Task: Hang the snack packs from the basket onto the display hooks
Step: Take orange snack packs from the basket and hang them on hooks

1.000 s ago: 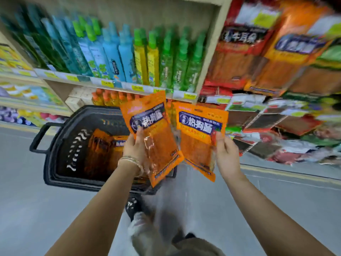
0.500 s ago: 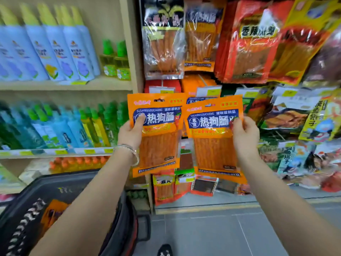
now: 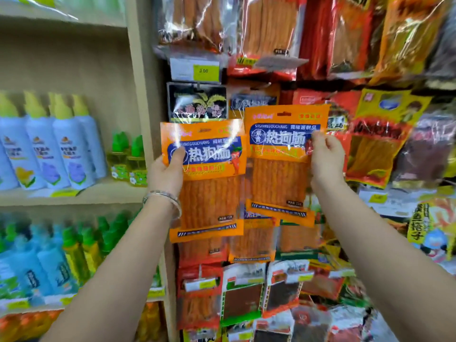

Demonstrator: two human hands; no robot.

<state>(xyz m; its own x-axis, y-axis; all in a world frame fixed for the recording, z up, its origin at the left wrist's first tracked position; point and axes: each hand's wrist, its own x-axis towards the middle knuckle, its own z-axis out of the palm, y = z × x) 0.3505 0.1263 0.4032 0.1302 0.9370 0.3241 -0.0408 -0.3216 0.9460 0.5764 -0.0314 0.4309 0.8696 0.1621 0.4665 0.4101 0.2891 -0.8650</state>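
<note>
Beside the shelf post (image 3: 140,95), gripped in the left hand (image 3: 164,172) the first snack pack (image 3: 209,193), thumb on its front. Held the second snack pack (image 3: 278,169) higher, close to the hanging packs (image 3: 254,99), pinched by its edge in the right hand (image 3: 325,159). Needed, most likely: top hole (image 3: 287,114) lined up with a hook, then slid straight on.

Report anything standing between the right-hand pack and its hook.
Nothing visible blocks it. The right hand holds the right pack up before similar orange packs already hanging; the hook itself is hidden behind it.
</note>
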